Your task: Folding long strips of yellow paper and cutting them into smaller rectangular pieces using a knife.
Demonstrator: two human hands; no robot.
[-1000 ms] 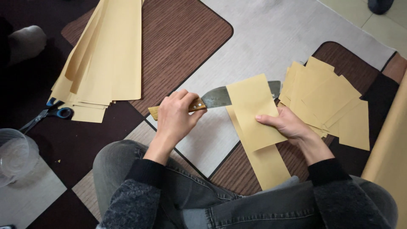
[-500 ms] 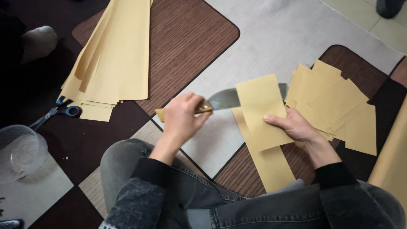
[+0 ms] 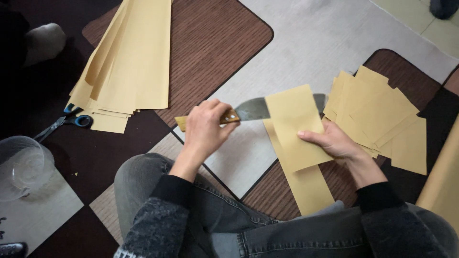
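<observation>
Soft, even indoor light is falling from above, leaving the left edge sinking into dim shadow. The knife blade (image 3: 253, 109) is catching a dull sheen, and the clear container (image 3: 21, 165) is glinting faintly. Focus is holding reasonably sharp throughout.

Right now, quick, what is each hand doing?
Left hand: closed around the wooden handle of a knife.
Right hand: holding a folded strip of yellow paper that lies over the blade.
</observation>
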